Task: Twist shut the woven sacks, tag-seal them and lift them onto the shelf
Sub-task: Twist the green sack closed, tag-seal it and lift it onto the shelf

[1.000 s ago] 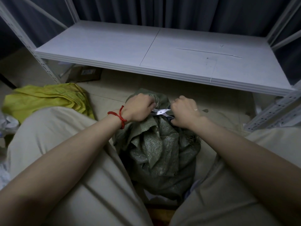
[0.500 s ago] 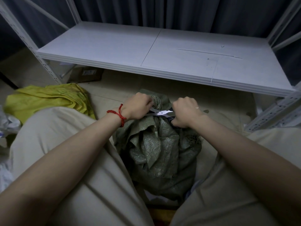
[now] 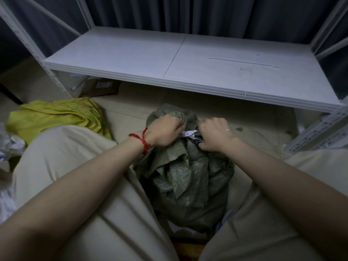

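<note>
The pale floor is lying dim under a seated person's knees. Down at 6 o'clock, between those knees, the green woven sack [image 3: 188, 178] is standing with its mouth gathered into a rumpled neck. Both hands are working at that neck. The left hand [image 3: 165, 131], a red string [image 3: 144, 141] at its wrist, is gripping the bunched cloth with its fingers curled tight. The right hand [image 3: 214, 135], knuckles up, is curling round the dark end of a small white tool [image 3: 188, 133] whose tip is bridging the gap between the fists; scissors or tagger, I cannot tell. I'd judge the twisting about done and the sealing in hand, with no finished tag showing. Out at 10 o'clock a yellow sack [image 3: 56, 117] is lying slack on the floor, probably awaiting its turn. At 12 o'clock neither sack is sitting on the white shelf [image 3: 169, 59], so all the lifting is left, and a dark curtain [image 3: 207, 14] is hanging behind.
</note>
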